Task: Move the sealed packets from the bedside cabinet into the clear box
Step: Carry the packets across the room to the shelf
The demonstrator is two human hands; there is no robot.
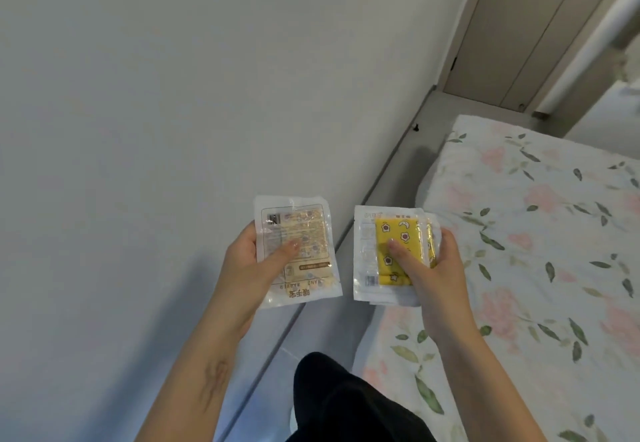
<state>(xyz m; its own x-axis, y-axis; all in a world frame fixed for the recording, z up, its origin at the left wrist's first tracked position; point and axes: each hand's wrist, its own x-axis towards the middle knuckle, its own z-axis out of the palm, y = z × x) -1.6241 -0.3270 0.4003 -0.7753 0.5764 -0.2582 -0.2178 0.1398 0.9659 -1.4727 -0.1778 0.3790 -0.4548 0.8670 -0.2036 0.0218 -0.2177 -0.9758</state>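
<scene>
While both arms are reaching forward between the wall and the floral bedspread (540, 234) on the right, the left hand (249, 261) is pinching a clear hand-warmer packet (298, 251), thumb pressing on its face, fingers hidden behind. The right hand (436, 268) is gripping a small stack of packets (391, 254), the top one showing a yellow patterned pad, likely so both loads travel in one trip. Neither the cabinet nor the clear box is showing.
</scene>
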